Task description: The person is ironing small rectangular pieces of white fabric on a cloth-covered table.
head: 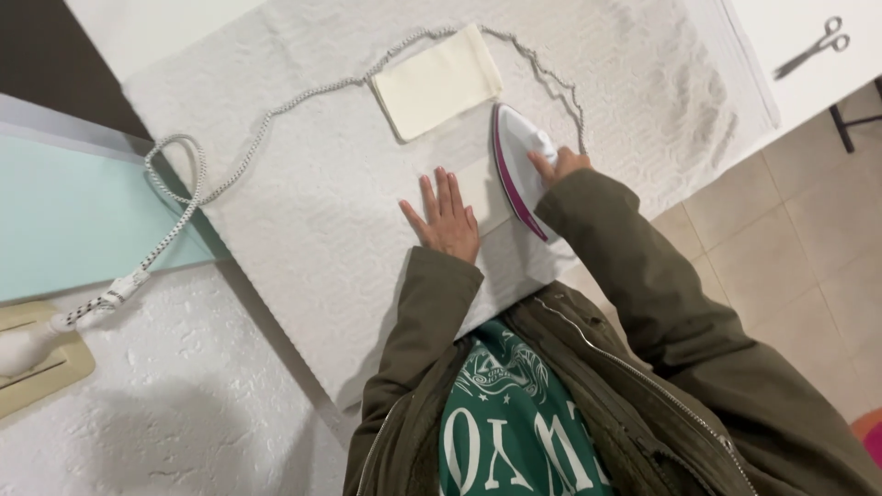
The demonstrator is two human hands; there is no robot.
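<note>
At the far left we see a beige wall socket plate (37, 367) on a rough white wall, and from its plug a braided black-and-white cord (175, 197) runs up and over the ironing surface (303, 211), which is covered with a white cloth of embossed, quilted texture. Our left hand (447, 220) lies flat on it, fingers spread and holding nothing, pressing down a pale piece of fabric (487, 188) whose edges are hard to see against the cover. Just beside it our right hand (559, 165) is closed around the handle of the iron (519, 165), a smooth white body with a magenta edge, its pointed end toward the far side.

We judge the pressing is in progress; the next stroke needs the flat hand kept away from the hot sole. Beyond lies a cream folded cloth (436, 83), neatly square. At far right, metal scissors (813, 46) rest on a white top.
</note>
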